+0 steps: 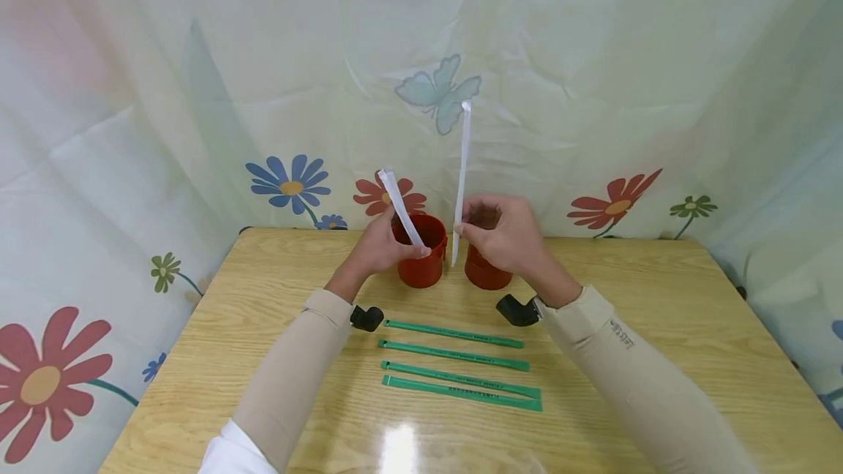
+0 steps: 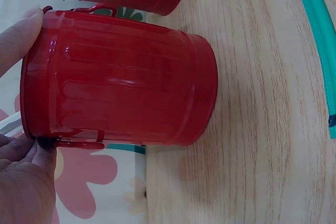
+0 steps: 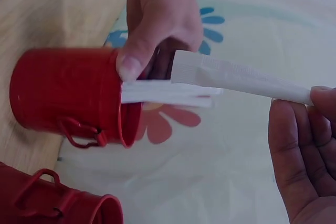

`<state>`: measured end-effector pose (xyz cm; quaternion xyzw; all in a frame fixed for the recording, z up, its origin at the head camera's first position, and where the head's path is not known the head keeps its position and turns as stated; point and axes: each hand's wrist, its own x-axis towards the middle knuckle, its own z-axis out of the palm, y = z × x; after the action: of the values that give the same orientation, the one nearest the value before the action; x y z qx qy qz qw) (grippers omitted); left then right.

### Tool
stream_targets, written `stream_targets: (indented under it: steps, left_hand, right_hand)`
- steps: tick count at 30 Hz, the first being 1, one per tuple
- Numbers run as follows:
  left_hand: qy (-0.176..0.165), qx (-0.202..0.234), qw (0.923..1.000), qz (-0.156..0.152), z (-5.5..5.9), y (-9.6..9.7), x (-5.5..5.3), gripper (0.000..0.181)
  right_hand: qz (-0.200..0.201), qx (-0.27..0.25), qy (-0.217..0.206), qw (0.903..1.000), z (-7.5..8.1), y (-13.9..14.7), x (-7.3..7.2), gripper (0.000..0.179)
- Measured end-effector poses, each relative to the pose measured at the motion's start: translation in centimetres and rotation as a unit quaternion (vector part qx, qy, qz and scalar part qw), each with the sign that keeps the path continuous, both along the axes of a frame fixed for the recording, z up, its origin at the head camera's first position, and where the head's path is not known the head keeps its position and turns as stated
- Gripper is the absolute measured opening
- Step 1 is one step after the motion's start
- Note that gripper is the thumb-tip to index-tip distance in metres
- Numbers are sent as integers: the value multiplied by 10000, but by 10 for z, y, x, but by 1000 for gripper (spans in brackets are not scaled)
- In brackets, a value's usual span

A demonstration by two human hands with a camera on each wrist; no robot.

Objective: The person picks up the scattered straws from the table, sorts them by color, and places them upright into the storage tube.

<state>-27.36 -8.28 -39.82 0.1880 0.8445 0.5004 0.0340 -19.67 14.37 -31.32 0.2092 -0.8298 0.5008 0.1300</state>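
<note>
My left hand grips the left red metal bucket by its rim. In the right wrist view its thumb presses on the outside of the rim. White paper-wrapped sticks stand inside that bucket and lean out over its edge. Between thumb and fingertips, my right hand pinches another long white paper-wrapped stick near its lower end. It is held nearly upright, in the air between the two buckets. Just behind the right hand stands a second red bucket, partly hidden; what it contains cannot be seen.
Several slim green packets lie in rows on the wooden table, nearer than the buckets. A flower-printed curtain hangs at the table's back edge. A black wrist camera mount sits on each wrist.
</note>
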Motion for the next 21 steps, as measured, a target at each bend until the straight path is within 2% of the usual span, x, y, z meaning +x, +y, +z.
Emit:
stream_targets:
  steps: [4, 10, 15, 21]
  left_hand:
    - [-28, 7, 10000, 20, 0, 0, 0, 90]
    - [-124, 83, 9999, -5, -1, 0, 0, 88]
    - [-55, 109, 9999, -11, -2, -1, -1, 85]
    - [21, 54, 10000, -47, 0, -1, -1, 83]
  right_hand:
    - [-121, 48, 65, 9999, 1, -6, -15, 4]
    - [-202, -102, -22, 9997, 1, -18, -30, 6]
    - [-216, -247, 249, 9992, -7, -31, -44, 7]
    - [-236, 17, 290, 9993, -22, -44, -55, 5]
